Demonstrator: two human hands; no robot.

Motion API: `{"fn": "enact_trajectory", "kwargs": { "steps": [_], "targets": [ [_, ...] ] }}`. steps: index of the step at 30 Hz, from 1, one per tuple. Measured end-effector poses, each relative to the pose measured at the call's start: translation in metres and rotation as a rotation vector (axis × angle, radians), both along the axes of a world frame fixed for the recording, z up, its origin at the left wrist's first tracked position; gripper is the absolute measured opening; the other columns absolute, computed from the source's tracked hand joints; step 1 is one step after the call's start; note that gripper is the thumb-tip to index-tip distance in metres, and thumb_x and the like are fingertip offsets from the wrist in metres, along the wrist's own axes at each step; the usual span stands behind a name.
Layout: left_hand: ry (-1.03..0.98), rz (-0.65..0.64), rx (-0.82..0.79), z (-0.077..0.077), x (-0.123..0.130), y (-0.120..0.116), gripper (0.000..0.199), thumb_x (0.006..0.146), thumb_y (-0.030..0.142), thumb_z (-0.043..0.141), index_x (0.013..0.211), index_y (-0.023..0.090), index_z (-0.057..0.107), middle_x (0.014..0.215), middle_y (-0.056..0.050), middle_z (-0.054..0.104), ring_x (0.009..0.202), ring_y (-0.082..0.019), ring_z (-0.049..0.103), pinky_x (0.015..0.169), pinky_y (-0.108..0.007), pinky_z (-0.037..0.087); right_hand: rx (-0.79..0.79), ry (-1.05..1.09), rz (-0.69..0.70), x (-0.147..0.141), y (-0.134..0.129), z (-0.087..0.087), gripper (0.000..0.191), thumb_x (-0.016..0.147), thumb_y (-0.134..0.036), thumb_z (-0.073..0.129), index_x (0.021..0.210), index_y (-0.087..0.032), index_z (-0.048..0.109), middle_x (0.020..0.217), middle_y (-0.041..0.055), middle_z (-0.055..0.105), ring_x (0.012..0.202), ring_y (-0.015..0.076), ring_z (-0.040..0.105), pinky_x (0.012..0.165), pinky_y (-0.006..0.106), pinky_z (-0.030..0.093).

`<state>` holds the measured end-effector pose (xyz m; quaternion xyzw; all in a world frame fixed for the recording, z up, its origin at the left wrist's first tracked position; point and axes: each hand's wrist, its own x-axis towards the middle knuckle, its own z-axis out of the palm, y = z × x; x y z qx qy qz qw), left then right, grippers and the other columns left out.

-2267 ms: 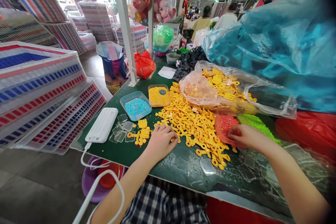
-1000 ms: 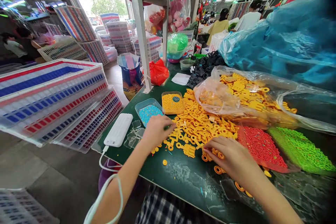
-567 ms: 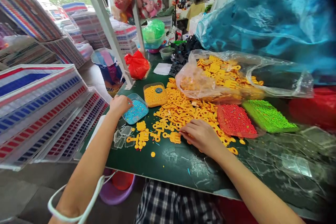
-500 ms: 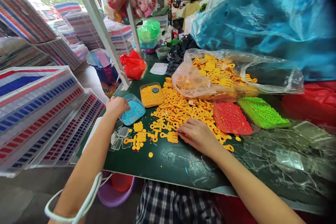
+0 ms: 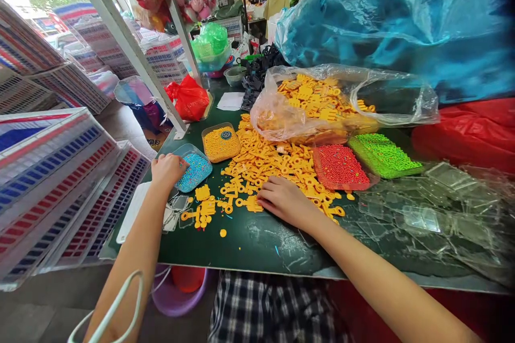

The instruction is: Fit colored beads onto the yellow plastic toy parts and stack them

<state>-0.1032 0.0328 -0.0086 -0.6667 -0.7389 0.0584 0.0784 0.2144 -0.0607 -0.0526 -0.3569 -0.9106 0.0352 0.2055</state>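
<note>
My left hand (image 5: 167, 171) is at the left rim of a clear tray of blue beads (image 5: 195, 172), its bent fingers reaching over the edge. The thumb is hidden. Low over the table, my right hand (image 5: 284, 199) has its fingers curled together at the pronged end of a yellow plastic piece (image 5: 251, 203) with a ring at its other end. The palm side is out of sight. Beyond that hand spreads a heap of similar yellow pieces (image 5: 267, 158). Several more lie loose between the hands, beside small clear plastic pieces (image 5: 174, 213).
A tray of yellow beads (image 5: 220, 143) stands behind the blue one. Right of the heap are trays of red beads (image 5: 341, 167) and green beads (image 5: 384, 155), then clear plastic cases (image 5: 422, 218). An open bag (image 5: 277, 120) of yellow pieces lies behind. A metal post (image 5: 132, 59) rises at left.
The whole view has shifted, so things on the table appear further left and slightly higher. Both hands keep nearly the same places at the blue tray and the yellow piece.
</note>
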Motion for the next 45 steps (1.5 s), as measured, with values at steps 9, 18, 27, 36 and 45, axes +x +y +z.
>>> {"fn": "enact_trajectory", "kwargs": {
  "steps": [9, 18, 27, 36, 45],
  "targets": [
    [-0.119, 0.054, 0.144, 0.012, 0.007, -0.012, 0.034, 0.089, 0.04, 0.051, 0.101, 0.019, 0.075, 0.116, -0.014, 0.069, 0.114, -0.038, 0.057, 0.093, -0.049, 0.043, -0.032, 0.055, 0.007, 0.004, 0.0, -0.001, 0.018, 0.094, -0.028, 0.057, 0.086, -0.019, 0.071, 0.081, 0.0037, 0.065, 0.081, 0.018, 0.05, 0.07, 0.03, 0.035],
    [-0.675, -0.553, 0.076, 0.008, 0.082, -0.075, 0.024, 0.093, 0.038, 0.054, 0.088, 0.021, 0.071, 0.091, -0.003, 0.073, 0.087, -0.02, 0.062, 0.083, -0.035, 0.046, 0.042, 0.06, -0.046, 0.008, 0.0, 0.002, 0.026, 0.097, -0.026, 0.048, 0.084, -0.02, 0.071, 0.079, 0.0054, 0.065, 0.08, 0.0197, 0.052, 0.069, 0.032, 0.038],
    [-0.506, -0.719, -0.048, -0.021, 0.126, -0.097, 0.02, 0.093, 0.036, 0.059, 0.091, 0.023, 0.073, 0.095, -0.003, 0.068, 0.093, -0.022, 0.058, 0.083, -0.037, 0.042, 0.134, 0.089, -0.09, 0.018, 0.003, 0.007, 0.027, 0.098, -0.026, 0.045, 0.089, -0.019, 0.069, 0.08, 0.0069, 0.067, 0.082, 0.0214, 0.055, 0.071, 0.033, 0.042],
    [-0.567, -0.73, 0.014, -0.018, 0.116, -0.095, 0.022, 0.095, 0.038, 0.055, 0.094, 0.026, 0.073, 0.098, -0.002, 0.07, 0.092, -0.019, 0.059, 0.084, -0.037, 0.04, 0.197, 0.132, -0.525, 0.091, 0.003, 0.033, 0.036, 0.092, -0.045, 0.039, 0.08, -0.022, 0.065, 0.083, 0.0088, 0.071, 0.075, 0.025, 0.063, 0.067, 0.037, 0.046],
    [-0.139, -0.165, 0.16, 0.024, 0.083, 0.021, 0.03, 0.089, 0.034, 0.049, 0.093, 0.021, 0.076, 0.113, -0.012, 0.067, 0.113, -0.035, 0.05, 0.096, -0.047, 0.032, 0.013, 0.044, -0.926, 0.175, -0.033, 0.029, 0.044, 0.08, -0.062, 0.041, 0.077, -0.026, 0.067, 0.077, 0.0101, 0.072, 0.065, 0.0274, 0.065, 0.055, 0.036, 0.044]
  ]
}}
